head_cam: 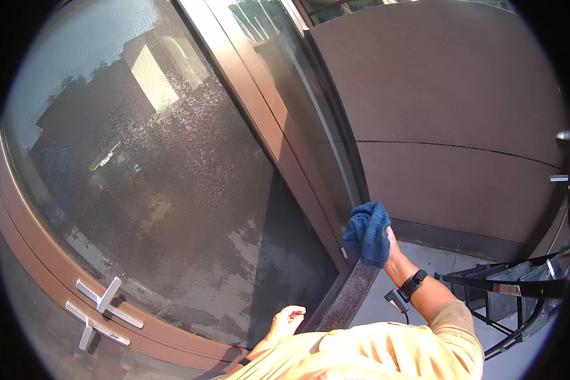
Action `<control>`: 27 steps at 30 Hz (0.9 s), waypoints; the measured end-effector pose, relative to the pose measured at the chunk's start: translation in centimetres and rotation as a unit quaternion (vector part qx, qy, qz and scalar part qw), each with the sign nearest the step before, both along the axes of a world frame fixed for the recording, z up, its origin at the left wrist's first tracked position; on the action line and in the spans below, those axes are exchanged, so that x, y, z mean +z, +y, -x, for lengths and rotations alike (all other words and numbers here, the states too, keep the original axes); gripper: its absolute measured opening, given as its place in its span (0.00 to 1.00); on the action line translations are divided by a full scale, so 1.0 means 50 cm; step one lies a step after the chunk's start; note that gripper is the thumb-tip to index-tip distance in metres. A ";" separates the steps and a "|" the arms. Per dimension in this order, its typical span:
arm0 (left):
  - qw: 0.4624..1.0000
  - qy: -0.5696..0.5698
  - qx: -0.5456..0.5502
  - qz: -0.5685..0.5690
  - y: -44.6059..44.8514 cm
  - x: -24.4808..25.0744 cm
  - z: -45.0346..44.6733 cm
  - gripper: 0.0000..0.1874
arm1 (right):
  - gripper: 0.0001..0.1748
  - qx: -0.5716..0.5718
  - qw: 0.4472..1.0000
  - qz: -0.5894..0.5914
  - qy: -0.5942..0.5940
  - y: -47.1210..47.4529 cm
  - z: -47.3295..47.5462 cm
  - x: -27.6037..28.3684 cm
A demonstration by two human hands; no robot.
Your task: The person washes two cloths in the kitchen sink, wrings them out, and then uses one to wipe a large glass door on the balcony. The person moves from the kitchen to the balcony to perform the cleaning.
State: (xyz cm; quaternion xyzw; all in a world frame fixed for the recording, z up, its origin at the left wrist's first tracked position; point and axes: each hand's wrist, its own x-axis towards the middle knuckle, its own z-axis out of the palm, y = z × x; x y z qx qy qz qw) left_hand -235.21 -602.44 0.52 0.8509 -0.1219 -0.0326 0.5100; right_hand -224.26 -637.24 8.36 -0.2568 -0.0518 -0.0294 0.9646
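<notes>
A blue cloth (368, 232) is bunched in my right hand (392, 244), which holds it against or close to the lower end of a narrow glass side pane (308, 95), by the brown metal frame (270, 123). My left hand (285, 323) is low in the view, in front of the large door or window pane (185, 190), with its fingers curled; a bit of red shows at its fingertips, too small to identify. Reflections and whitish streaks lie over the large pane. A black band with a small device is on my right wrist.
Two metal lever handles (109, 304) (97, 330) stick out from the frames at lower left. A brown wall panel (446, 95) stands at right. Below it are pale floor tiles (370, 294), a stone sill (344, 294) and a black metal stepladder (503, 285).
</notes>
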 end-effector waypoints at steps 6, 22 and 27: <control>0.998 -0.064 0.005 0.025 -0.064 0.069 -0.172 0.11 | 0.19 0.066 0.985 0.011 -0.157 -0.037 -0.280 0.168; 0.951 -0.290 0.083 -0.071 -0.113 0.189 -0.490 0.08 | 0.30 -0.408 0.741 0.282 -0.454 0.056 -0.841 0.681; 0.903 -0.383 0.122 -0.150 -0.222 0.296 -0.568 0.11 | 0.38 -0.512 0.587 0.522 -0.349 0.101 -1.019 0.779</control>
